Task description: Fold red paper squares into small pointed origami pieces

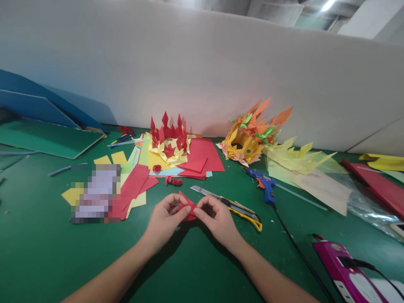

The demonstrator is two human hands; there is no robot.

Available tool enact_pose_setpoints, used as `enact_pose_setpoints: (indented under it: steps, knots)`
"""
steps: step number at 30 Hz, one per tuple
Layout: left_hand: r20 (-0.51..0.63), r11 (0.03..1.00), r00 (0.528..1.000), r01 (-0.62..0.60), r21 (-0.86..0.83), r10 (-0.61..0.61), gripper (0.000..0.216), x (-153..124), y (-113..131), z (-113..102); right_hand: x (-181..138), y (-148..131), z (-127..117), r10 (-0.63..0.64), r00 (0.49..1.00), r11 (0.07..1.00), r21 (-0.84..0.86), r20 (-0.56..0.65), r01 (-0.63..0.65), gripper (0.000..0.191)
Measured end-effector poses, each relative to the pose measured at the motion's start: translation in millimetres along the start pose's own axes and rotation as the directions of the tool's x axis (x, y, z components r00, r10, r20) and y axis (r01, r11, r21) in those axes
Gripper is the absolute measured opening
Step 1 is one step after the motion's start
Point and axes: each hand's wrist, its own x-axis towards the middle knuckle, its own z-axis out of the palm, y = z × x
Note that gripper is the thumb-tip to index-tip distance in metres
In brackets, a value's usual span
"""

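My left hand [166,219] and my right hand [217,219] meet over the green table [47,252], both pinching a small folded red paper piece [187,206] between thumbs and fingers. The paper is partly hidden by my fingertips. Just behind it lie small crumpled red paper bits [173,181]. A yellow-handled utility knife [230,203] lies right beside my right hand.
A red and yellow paper crown [168,141] sits on coloured sheets [202,158] at the back. An orange-yellow paper crown [252,134] stands to the right, a blue glue gun [267,185] with black cord in front. A magenta device [344,269] lies near right.
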Motion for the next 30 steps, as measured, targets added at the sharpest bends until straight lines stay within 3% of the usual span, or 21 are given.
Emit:
enact_pose_setpoints:
  steps: [8, 12, 20, 30]
  knots:
    - [-0.077, 0.996, 0.997, -0.016, 0.086, 0.023, 0.020, 1.8, -2.0, -1.2, 2.5, -2.1, -5.1, 0.085, 0.992, 0.992, 0.084, 0.088, -0.093, 0.019]
    - [-0.087, 0.997, 0.996, 0.031, 0.065, -0.025, 0.027, 1.7, -1.2, -2.9, 1.6, 0.6, -6.5, 0.074, 0.987, 0.992, 0.090, 0.142, -0.087, 0.017]
    - [0.044, 0.997, 0.997, 0.068, 0.035, -0.070, 0.041, 0.3, -1.3, -2.7, 2.6, 6.3, -8.8, 0.030, 0.992, 1.000, 0.005, 0.123, -0.031, 0.016]
    - [0.004, 0.992, 0.995, 0.098, 0.076, -0.099, 0.040, 1.8, 1.0, -0.4, 4.0, 4.4, -9.1, 0.015, 0.995, 0.999, 0.048, 0.100, -0.020, 0.013]
